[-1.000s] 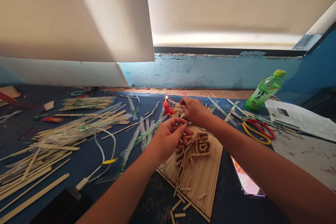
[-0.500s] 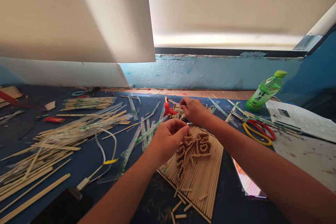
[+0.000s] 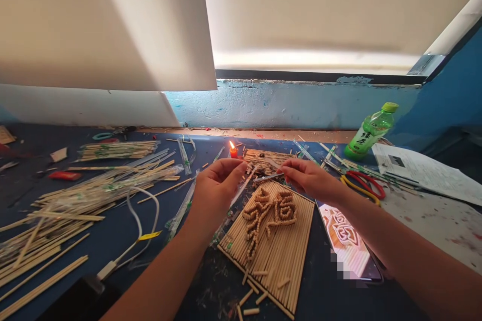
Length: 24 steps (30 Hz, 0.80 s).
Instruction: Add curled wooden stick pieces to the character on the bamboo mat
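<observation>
My left hand (image 3: 220, 185) is closed in a pinch beside the lit red candle (image 3: 234, 152). Whatever lies between its fingertips is too small to make out. Across from it, my right hand (image 3: 307, 176) grips a slim grey metal tool (image 3: 266, 177) pointing left; a second thin strip shows by the same fingers, and its kind is unclear. Below both hands lies a panel of wooden sticks laid side by side (image 3: 282, 256). Raised characters built from short stick pieces (image 3: 284, 213) stand on its upper part. Loose cut stick pieces (image 3: 251, 312) lie around its lower edge.
Many wooden chopsticks (image 3: 48, 235) and clear wrappers spread across the left. A white cable (image 3: 131, 210) loops there. To the right are a lit phone (image 3: 348, 243), red-and-yellow-handled scissors (image 3: 364, 185), a green tea bottle (image 3: 371, 133) and printed paper (image 3: 422, 163). A second stick panel (image 3: 265, 156) lies behind.
My hands have moved apart: the left one shifted left, the right one came back from beside the candle toward the right. The phone screen and more of the raised characters are now uncovered.
</observation>
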Motion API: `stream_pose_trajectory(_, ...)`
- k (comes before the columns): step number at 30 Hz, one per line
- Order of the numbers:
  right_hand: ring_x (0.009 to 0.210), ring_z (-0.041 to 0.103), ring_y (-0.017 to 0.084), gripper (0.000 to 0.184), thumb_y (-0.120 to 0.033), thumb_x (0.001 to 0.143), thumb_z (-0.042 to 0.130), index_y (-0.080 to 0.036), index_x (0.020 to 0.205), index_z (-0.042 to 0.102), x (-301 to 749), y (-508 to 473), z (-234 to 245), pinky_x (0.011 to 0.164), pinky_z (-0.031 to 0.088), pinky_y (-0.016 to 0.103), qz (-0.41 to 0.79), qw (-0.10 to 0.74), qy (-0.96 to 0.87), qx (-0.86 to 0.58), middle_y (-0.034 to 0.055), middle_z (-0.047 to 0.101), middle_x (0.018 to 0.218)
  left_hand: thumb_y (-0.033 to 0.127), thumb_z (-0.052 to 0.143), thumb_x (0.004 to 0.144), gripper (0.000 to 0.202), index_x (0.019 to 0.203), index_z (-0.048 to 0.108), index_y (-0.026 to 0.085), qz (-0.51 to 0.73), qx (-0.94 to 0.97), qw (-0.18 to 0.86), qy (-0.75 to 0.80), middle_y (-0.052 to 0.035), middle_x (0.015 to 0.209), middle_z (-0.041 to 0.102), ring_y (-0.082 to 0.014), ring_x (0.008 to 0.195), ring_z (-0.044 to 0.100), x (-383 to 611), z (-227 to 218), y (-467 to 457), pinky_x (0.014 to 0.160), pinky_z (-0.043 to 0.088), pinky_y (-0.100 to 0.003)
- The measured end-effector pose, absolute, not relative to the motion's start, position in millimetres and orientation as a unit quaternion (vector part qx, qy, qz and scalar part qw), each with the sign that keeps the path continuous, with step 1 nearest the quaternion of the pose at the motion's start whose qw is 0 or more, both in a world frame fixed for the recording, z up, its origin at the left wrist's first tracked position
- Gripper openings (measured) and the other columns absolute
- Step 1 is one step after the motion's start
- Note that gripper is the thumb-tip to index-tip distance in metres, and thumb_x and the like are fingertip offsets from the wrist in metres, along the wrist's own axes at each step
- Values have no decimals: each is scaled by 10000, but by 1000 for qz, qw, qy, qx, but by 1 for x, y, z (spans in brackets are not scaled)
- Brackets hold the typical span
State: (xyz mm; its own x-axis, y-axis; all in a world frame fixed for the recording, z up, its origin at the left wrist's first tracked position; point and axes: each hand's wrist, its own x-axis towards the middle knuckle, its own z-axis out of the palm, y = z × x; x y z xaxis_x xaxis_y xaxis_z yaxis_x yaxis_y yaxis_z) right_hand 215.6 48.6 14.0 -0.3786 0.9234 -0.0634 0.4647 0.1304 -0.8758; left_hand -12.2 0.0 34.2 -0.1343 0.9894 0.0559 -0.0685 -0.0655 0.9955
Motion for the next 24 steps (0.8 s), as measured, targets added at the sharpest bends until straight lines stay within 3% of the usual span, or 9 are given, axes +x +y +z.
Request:
stream_pose_trajectory(4,638,488,127,292,-434,948,492,-188,948,650,224,17,19,559,387,271,438,252,-722,-472,36,599,776,351,782,756,226,909,737,192,569,453,473,498,20,660,624,-57,465,401,-10,28,1,419,313,-200)
stream_pose_trajectory(7,720,503,135,282,-417,957,498,-182,944,653,221,7,28,630,404,271,449,239,-733,-452,32,595,813,345,807,737,220,896,755,202,576,454,474,487,-3,746,672,-59,519,453,-9,25,2,459,362,-191)
stream_pose_trajectory(19,739,511,144,271,-403,971,482,-185,962,643,218,6,30,663,411,283,445,242,-734,-453,23,603,828,347,805,742,187,874,760,221,546,487,450,512,11,695,654,-64,526,453,-8,24,0,471,362,-200)
stream_pose_trajectory(24,752,529,149,269,-402,976,475,-188,966,637,218,6,31,660,418,285,439,242,-738,-452,28,619,845,339,796,752,175,869,756,215,547,515,415,513,-26,807,716,-108,662,562,-6,23,0,574,440,-224)
